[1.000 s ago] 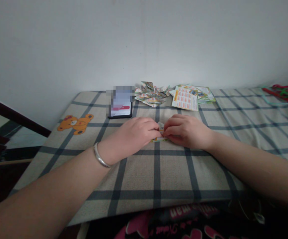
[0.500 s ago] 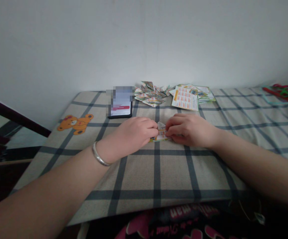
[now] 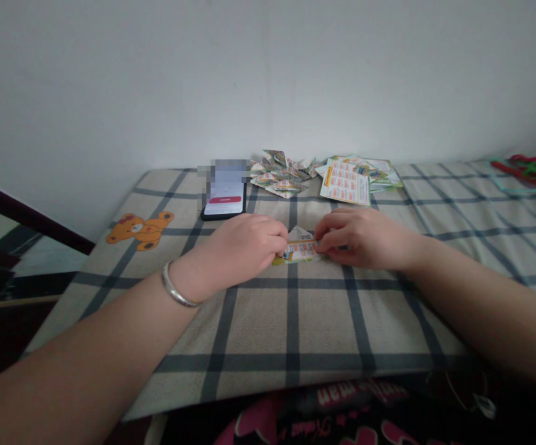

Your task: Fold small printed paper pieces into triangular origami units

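A small folded piece of printed paper point(image 3: 301, 250) lies on the checked tablecloth point(image 3: 259, 321) between my hands, a pale pointed part showing at its far side. My left hand point(image 3: 249, 244), a silver bangle at its wrist, has its fingers closed on the paper's left end. At the right end my right hand point(image 3: 360, 238) pinches the paper, fingertips pressed together. The fingers hide both ends of the sheet. Behind it sit a pile of folded paper pieces point(image 3: 281, 176) and a stack of flat printed sheets point(image 3: 346, 182).
A phone point(image 3: 224, 194) with a lit, partly blurred screen rests left of the folded pieces. A bear-shaped picture point(image 3: 141, 230) is near the table's left edge. Tangled coloured strips point(image 3: 530, 173) lie at the far right. A white wall point(image 3: 268, 80) stands behind the table.
My hands have moved slightly apart along the paper, my right hand a little to the right and my left a little to the left. More of the paper's printed face shows.
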Tool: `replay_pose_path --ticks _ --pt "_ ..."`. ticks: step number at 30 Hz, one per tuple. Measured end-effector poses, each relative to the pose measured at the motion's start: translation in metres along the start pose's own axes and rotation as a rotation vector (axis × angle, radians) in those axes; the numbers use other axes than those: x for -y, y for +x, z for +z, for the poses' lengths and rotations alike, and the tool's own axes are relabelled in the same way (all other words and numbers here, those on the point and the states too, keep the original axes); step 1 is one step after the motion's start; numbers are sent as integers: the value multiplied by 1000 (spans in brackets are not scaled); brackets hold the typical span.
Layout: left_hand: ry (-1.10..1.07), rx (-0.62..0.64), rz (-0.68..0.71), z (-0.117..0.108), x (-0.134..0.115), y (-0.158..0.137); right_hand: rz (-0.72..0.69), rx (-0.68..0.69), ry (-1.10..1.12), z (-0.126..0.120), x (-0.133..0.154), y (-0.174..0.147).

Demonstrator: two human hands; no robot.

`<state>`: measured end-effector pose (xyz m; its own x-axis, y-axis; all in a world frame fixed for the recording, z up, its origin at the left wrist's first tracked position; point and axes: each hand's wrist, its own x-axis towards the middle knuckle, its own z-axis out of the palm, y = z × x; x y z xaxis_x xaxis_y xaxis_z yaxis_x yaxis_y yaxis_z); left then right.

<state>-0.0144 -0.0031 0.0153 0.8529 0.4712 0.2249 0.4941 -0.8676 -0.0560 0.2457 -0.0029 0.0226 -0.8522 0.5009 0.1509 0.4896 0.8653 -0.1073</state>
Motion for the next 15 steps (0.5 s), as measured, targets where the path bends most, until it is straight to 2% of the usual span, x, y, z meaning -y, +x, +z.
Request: replay_pose_path --ticks 15 --pt "-15 6 9 -2 3 0 7 7 56 -5 -6 -6"
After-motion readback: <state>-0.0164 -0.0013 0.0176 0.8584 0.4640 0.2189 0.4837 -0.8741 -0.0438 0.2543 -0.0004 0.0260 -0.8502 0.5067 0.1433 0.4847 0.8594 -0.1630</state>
